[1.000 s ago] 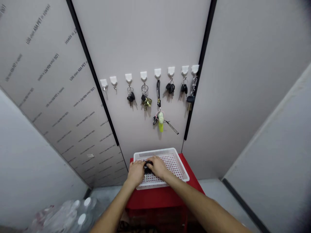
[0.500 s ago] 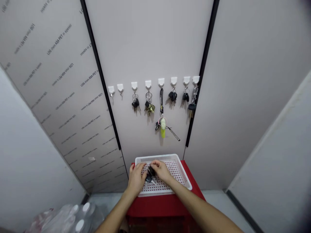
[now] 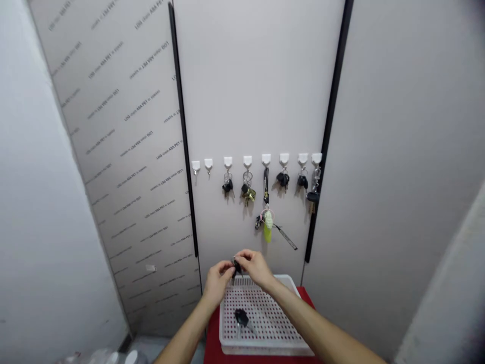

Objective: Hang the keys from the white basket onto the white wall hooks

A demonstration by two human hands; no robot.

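Above the back rim of a white plastic basket (image 3: 261,350), my left hand (image 3: 219,282) and my right hand (image 3: 254,268) meet at a small bunch of keys (image 3: 237,268) with black heads. Fingertips of both hands pinch the bunch near its top, and the keys hang down between them. Another set of black-headed keys (image 3: 241,317) lies on the basket's perforated floor, below my hands. On the wall behind, several white hooks (image 3: 247,161) form a row. Key bunches (image 3: 248,193) hang from most of them; the two leftmost hooks (image 3: 196,166) carry nothing.
The basket stands on a red stool or table (image 3: 212,336) against the wall panel. A long key strap with a green charm (image 3: 268,227) dangles low above it. Black vertical strips (image 3: 184,131) flank the panel. Capped plastic bottles (image 3: 132,357) show at the lower left.
Both hands have lifted one key bunch up out of the basket toward the wall; the other keys stay on its floor. The view has tilted up and shifted left.
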